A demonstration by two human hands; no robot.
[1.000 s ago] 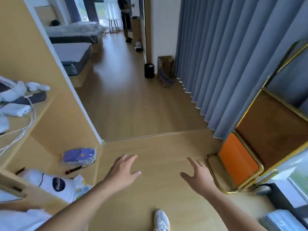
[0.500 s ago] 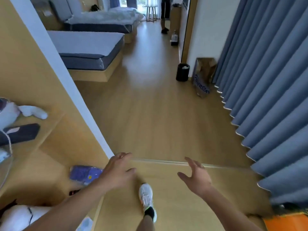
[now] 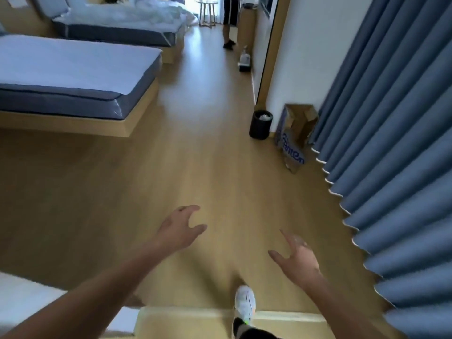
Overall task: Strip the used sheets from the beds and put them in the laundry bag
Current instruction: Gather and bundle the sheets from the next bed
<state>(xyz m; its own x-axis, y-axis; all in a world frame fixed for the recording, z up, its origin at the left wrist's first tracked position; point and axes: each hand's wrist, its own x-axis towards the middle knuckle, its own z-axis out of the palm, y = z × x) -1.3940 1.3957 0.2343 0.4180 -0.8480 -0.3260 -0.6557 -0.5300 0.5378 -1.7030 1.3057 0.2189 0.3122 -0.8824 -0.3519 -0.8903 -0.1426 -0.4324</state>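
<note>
Both hands, left [image 3: 179, 228] and right [image 3: 299, 261], hang relaxed and hold nothing, low in the frame. Rumpled sheets [image 3: 156, 14] lie on the far bed [image 3: 117, 36], upper left. Walking there seems the step; next, grasp the sheets.

Near bed [image 3: 73, 67] cut off by the left edge of the frame, headboard end out of sight. Far bed [image 3: 122, 25] at upper left clipped by the top edge, rumpled white bedding [image 3: 156, 13] too blurred for telling sheet from duvet. Standing person [image 3: 230, 18] at top centre visible from the waist down only. Curtain [image 3: 391, 118] running off the right and top edges. Small object [image 3: 244, 60] by the wall too small to identify. Contents of black bin [image 3: 260, 126] unclear. Shoe [image 3: 245, 305] partly cropped at the bottom.
</note>
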